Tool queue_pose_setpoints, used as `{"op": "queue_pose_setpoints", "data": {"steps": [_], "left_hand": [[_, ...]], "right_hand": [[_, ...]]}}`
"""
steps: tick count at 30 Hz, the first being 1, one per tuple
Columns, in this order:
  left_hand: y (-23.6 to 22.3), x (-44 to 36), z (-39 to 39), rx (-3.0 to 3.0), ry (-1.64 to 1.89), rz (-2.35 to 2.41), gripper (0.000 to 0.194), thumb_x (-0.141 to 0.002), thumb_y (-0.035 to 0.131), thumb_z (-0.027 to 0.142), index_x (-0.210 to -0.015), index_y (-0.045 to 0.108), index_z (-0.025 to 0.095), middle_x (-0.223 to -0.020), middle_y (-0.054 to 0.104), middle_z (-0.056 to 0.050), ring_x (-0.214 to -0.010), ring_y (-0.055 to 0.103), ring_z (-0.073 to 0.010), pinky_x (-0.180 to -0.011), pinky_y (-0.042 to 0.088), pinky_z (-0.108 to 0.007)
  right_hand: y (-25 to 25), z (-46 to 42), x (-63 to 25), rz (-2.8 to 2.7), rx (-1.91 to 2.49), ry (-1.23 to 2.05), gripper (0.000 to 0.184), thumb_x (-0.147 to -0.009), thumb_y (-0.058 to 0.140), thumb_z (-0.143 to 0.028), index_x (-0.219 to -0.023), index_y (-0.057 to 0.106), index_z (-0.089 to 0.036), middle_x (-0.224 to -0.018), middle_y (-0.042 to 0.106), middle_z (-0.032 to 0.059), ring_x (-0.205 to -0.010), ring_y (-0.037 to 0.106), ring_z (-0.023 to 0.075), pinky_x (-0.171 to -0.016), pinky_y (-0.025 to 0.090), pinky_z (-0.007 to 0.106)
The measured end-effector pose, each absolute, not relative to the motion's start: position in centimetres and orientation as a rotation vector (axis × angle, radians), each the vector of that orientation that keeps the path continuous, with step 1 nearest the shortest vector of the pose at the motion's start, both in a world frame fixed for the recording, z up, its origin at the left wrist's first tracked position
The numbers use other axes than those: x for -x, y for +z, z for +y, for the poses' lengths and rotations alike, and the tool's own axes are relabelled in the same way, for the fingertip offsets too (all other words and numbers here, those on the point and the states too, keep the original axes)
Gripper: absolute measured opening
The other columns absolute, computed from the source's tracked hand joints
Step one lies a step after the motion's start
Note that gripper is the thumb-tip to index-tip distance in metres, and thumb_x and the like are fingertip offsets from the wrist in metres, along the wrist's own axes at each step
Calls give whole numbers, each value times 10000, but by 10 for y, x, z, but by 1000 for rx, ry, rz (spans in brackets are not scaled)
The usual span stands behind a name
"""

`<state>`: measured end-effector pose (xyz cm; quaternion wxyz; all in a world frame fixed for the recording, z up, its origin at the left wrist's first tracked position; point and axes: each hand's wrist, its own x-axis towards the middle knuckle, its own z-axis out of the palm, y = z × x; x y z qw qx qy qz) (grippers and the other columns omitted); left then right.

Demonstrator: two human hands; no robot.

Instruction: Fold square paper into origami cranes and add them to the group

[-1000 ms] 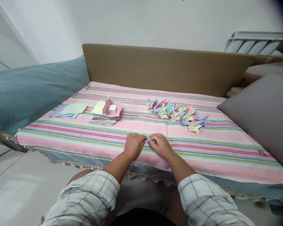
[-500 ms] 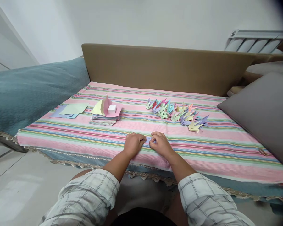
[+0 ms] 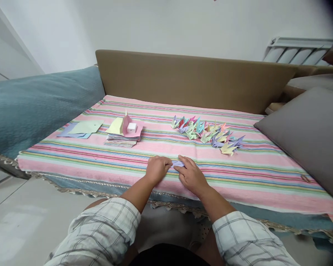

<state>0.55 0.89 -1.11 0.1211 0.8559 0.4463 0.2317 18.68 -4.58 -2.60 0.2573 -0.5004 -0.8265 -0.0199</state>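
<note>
A narrow, folded piece of light purple paper (image 3: 178, 163) lies on the striped cloth in front of me. My left hand (image 3: 157, 169) is closed, its thumb and fingertips pinching the paper's left end. From the right, my right hand (image 3: 192, 174) rests at the other end with its fingers stretched out and apart, the tips touching the paper and covering part of it. Beyond my right hand is a group of folded paper cranes (image 3: 205, 132) in several colours.
A stack of paper (image 3: 122, 141) carries loose yellow and pink sheets and a small white box (image 3: 131, 128). Green and blue sheets (image 3: 86, 127) lie farther left. A grey cushion (image 3: 302, 129) leans at the right. A brown backrest (image 3: 194, 81) stands behind the striped cloth (image 3: 100, 168).
My right hand has gone from a pinch to outstretched, parted fingers on the paper, uncovering more of it. My left hand keeps its hold in the same place.
</note>
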Motion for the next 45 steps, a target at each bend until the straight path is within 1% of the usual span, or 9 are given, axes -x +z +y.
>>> {"op": "queue_pose_setpoints", "data": {"steps": [5,8,11,15,23,30,34,38,45], "left_hand": [[-11,-6,9,-2501,679,1301,160,-812,556,228,-832,705,282,-949,716,36,-871,617,-172,-839,391,-318],[-10,-6,8,-2513,678,1305,169,-824,541,236,-838,700,289,-936,717,38,-863,616,-176,-826,388,-323],[-8,-6,7,-2508,652,1330,176,-828,533,243,-868,695,298,-914,716,30,-874,609,-186,-825,389,-329],[-7,-6,6,-2491,625,1409,152,-801,566,258,-892,683,292,-871,710,10,-880,591,-216,-814,400,-346],[-2,-4,5,-2339,642,1419,350,-728,550,99,-1054,550,228,-978,708,9,-916,577,-222,-830,418,-363],[-1,10,13,-2301,636,1350,461,-660,427,-21,-1022,594,210,-996,700,-15,-941,606,-195,-832,457,-324],[0,15,1,-2553,796,1350,458,-695,433,29,-1095,600,175,-1193,618,-69,-1130,524,-228,-985,378,-404],[-10,11,-17,-2868,518,1063,552,-824,455,215,-1363,369,142,-1415,410,-99,-1336,304,-259,-1095,208,-470],[-23,10,-20,-2922,307,1142,624,-880,430,435,-1402,300,120,-1435,371,-114,-1348,280,-269,-1096,196,-463]], "right_hand": [[-18,-49,-191,-2122,1517,-138,287,-768,483,-92,-883,719,-207,-1284,536,93,-1177,435,279,-999,360,471],[-17,-52,-184,-2205,1445,-161,329,-839,445,-161,-1100,641,-204,-1320,519,75,-1253,394,248,-1073,251,469],[-24,-56,-175,-2415,1370,-81,543,-886,430,-391,-1378,376,-168,-1442,362,101,-1351,260,263,-1107,117,514],[-31,-56,-172,-2491,1453,55,723,-863,379,-579,-1440,230,-171,-1478,271,129,-1371,216,275,-1098,77,545],[-23,-54,-171,-2499,1536,160,702,-867,316,-618,-1420,290,-188,-1478,270,114,-1372,216,271,-1089,96,565],[-21,-52,-172,-2540,1594,213,671,-897,240,-582,-1435,245,-181,-1499,210,98,-1389,163,240,-1094,59,550],[-20,-52,-171,-2552,1613,228,667,-899,235,-573,-1439,230,-181,-1501,204,92,-1389,158,247,-1090,49,562],[-20,-53,-170,-2547,1602,192,702,-885,268,-586,-1450,180,-179,-1497,223,97,-1386,170,253,-1089,54,567],[-21,-57,-177,-2571,1692,135,732,-845,412,-579,-1450,178,-238,-1508,194,75,-1389,152,266,-1084,103,567]]}}
